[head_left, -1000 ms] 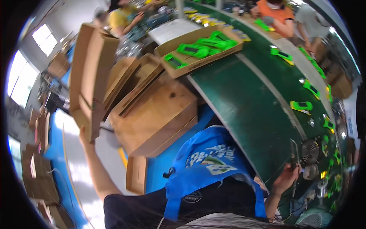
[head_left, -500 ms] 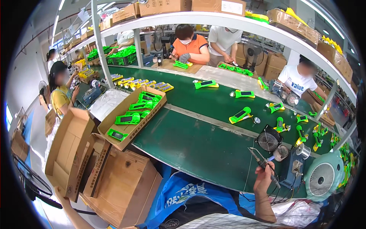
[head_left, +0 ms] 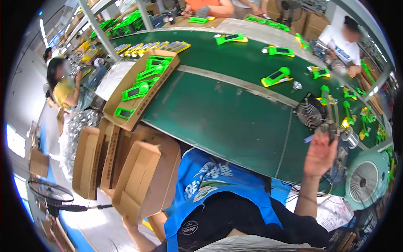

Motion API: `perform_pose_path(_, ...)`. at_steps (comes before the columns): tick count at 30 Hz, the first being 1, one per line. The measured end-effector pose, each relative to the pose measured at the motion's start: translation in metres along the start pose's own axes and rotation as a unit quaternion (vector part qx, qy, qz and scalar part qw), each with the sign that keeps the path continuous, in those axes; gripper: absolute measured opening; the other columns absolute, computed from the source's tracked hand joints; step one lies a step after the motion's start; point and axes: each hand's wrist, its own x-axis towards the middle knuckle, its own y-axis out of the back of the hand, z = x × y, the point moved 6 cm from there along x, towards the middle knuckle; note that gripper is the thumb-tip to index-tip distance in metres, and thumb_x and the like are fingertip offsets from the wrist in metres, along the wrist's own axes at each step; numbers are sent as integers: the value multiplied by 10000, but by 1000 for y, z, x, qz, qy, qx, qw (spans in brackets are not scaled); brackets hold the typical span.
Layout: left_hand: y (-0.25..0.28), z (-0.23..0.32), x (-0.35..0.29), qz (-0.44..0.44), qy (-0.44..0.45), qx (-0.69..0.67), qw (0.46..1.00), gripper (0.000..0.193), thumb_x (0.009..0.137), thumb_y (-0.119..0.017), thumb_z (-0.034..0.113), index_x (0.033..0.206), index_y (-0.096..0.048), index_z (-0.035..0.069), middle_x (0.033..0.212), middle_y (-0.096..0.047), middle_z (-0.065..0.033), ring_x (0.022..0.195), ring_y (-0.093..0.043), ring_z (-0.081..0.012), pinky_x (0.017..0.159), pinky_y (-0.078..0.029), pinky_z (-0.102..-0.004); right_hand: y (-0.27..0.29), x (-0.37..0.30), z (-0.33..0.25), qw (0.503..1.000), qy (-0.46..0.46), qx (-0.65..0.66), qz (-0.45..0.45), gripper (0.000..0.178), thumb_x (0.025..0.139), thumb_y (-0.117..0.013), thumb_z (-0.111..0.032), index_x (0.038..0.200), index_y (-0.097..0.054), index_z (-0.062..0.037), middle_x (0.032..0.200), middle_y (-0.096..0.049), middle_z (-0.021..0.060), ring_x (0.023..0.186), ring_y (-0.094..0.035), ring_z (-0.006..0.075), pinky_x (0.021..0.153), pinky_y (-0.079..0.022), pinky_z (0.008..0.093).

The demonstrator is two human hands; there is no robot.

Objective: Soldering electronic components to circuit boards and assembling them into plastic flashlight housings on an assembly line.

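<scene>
The left hand (head_left: 129, 223) is low and clamped on the bottom edge of an open cardboard tray (head_left: 135, 178), with most of the fingers hidden behind it; the tray rises from that hand, tilted and with its hollow side showing, in front of a large brown carton (head_left: 170, 157); up and to the left of the same hand two more trays (head_left: 87, 161) lean side by side; farther ahead of it a shallow box (head_left: 166, 86) of green pieces (head_left: 136, 91) with dark panels rests at the near edge of the green counter (head_left: 218, 122); a black fan (head_left: 49, 194) stands to that hand's left; the right hand (head_left: 321, 153) is raised over the right part of the counter, its fingertips at a blurred dark tool (head_left: 333, 129), and whether the fingers are closed around it I cannot tell; just ahead and to the left of this hand sits a small round black fan (head_left: 310, 111), a spool (head_left: 349, 137) is near on its right, and a mint-green fan (head_left: 363, 182) stands lower on the right; beyond the fingertips green-and-yellow devices (head_left: 277, 77) lie scattered; a co-worker in a white top (head_left: 342, 46) sits ahead and to the right of the right hand.
</scene>
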Motion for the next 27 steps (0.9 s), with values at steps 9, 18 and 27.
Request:
perform_pose_path(9,-71,40,31,274,40,426,861,558,887,-623,382,1323,-471,69,1253,-574,-186,1075,-588,-360,909,-468,-449,61,-24,-22,995,-2,58,81,408,950,-461,-219,1260,-501,43,1265,-525,157,1097,-481,243,905,-388,367)
perform_pose_path(18,-326,295,-18,169,-534,416,717,364,800,-614,15,1157,-574,68,1156,-605,-111,1123,-522,-312,993,-355,-436,11,-2,53,989,-84,57,108,207,976,-505,-212,1104,-492,-50,878,-393,37,781,-349,151,763,-318,326)
perform_pose_path(27,-645,389,52,-263,-628,631,371,902,643,-762,124,1436,-334,104,1401,-442,-116,1331,-387,-281,1080,-295,-493,36,-27,137,964,-155,-161,141,155,958,-520,-205,1066,-498,-96,816,-469,-1,702,-398,103,643,-337,265)
